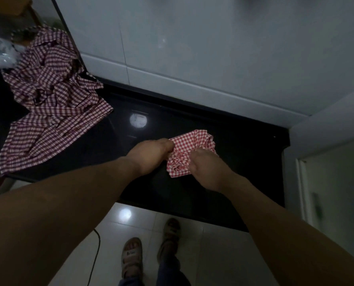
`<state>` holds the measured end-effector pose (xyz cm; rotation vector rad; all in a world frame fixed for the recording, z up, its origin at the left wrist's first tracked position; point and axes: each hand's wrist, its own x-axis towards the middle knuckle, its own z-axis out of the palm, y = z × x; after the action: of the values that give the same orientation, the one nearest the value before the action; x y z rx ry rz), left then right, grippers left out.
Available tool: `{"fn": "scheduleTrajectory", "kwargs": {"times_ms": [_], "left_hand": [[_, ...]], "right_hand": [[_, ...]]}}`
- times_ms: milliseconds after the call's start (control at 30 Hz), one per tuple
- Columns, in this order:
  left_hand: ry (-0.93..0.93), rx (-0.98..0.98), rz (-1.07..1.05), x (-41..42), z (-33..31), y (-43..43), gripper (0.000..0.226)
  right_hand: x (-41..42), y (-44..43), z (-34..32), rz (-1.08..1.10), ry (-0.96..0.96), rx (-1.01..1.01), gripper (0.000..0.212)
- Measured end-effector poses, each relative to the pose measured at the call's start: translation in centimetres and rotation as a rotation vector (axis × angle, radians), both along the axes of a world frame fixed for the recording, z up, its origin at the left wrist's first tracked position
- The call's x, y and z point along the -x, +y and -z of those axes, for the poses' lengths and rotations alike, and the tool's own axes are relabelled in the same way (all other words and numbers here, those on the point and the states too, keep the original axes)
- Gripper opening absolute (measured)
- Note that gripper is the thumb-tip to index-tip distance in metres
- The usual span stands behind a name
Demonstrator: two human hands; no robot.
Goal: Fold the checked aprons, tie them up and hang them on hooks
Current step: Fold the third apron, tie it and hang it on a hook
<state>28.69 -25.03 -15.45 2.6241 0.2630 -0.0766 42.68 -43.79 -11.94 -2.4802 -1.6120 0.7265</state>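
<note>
A small bundled red-and-white checked apron (189,148) sits on the black glossy countertop (244,162), right of centre. My left hand (151,153) grips its left edge with curled fingers. My right hand (205,168) grips the bundle's near right side, fingers wrapped into the cloth. A heap of darker maroon-and-white checked aprons (50,100) lies crumpled and unfolded at the counter's left end. No hooks are in view.
A white tiled wall (192,48) rises behind the counter. Crumpled clear plastic (0,52) lies at the far left. Below are white floor tiles, a black cable (95,250) and my sandalled feet (151,250). A pale door or cabinet edge (316,182) stands at the right.
</note>
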Motion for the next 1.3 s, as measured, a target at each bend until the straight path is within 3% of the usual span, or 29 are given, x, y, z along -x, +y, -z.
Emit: {"fn": "scheduleTrajectory", "kwargs": {"times_ms": [267,367,500,567,667,733,767,867,1000,1067,1200,1300], "left_hand": [[0.027,-0.068,0.066,-0.7,0.4,1.2,0.003],[0.023,-0.048,0.069,-0.8,0.4,1.5,0.003],[0.04,-0.1,0.062,-0.9,0.5,1.4,0.002],[0.098,-0.127,0.04,-0.9,0.1,1.2,0.007],[0.199,0.002,-0.016,-0.7,-0.7,0.7,0.007],[0.134,0.07,-0.129,-0.1,-1.2,0.2,0.005],[0.014,0.01,-0.197,0.0,-1.3,-0.3,0.006],[-0.228,-0.214,-0.259,0.0,-1.6,-3.4,0.021],[-0.122,-0.068,-0.085,-1.7,-0.3,-6.5,0.034],[-0.139,-0.036,-0.106,-2.4,0.2,-5.9,0.027],[-0.08,0.052,-0.018,-2.4,0.2,-3.3,0.02],[0.018,0.05,0.044,-3.0,-0.7,-2.0,0.021]], "right_hand": [[-0.7,-1.6,2.4,-0.038,0.006,-0.142,0.027],[-1.0,-1.8,2.2,-0.078,0.025,-0.159,0.015],[-1.4,-2.1,2.1,-0.095,0.06,-0.135,0.016],[-1.5,-2.1,1.4,-0.047,0.118,-0.107,0.02],[-1.1,-1.4,-0.6,0.142,0.25,-0.102,0.018],[-0.6,-0.7,-1.5,0.291,0.322,-0.165,0.013],[-0.3,-0.4,-1.8,0.347,0.336,-0.209,0.011],[-0.8,0.5,-1.7,0.428,0.233,-0.325,0.019],[-3.2,1.2,0.1,0.322,0.052,-0.22,0.017],[-4.5,1.2,1.2,0.369,0.15,-0.148,0.015],[-6.8,-0.4,1.6,0.602,0.647,-0.116,0.007],[-8.0,-0.8,1.2,0.547,0.623,-0.055,0.006]]}}
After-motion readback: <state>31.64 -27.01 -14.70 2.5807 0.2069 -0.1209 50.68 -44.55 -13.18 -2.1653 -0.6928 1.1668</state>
